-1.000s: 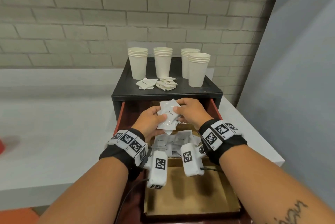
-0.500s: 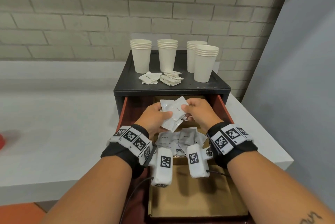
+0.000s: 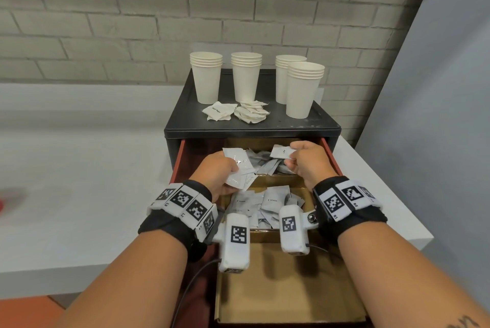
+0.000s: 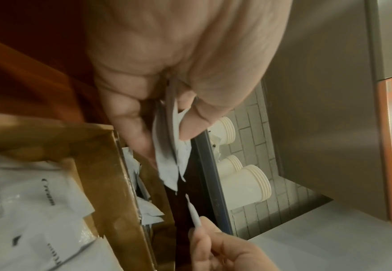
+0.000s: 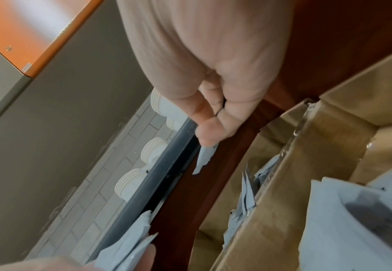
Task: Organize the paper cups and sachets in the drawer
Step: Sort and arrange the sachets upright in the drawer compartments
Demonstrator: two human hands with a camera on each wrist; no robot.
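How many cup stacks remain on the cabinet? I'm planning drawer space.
4: left stack, middle stack, back-right stack, front-right stack, all upright on the cabinet top.

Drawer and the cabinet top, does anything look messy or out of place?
Yes. Two loose sachet piles lie on the cabinet top among four cup stacks, outside the drawer. Inside, sachets lie jumbled, and the near compartment holds nothing.

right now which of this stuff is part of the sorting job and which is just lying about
Part of the job:
- left hand holding a bunch of sachets
- right hand pinching a single sachet
- sachets in the drawer compartments
- four paper cup stacks and loose sachets on the black cabinet

Just lying about:
- white counter
- brick wall
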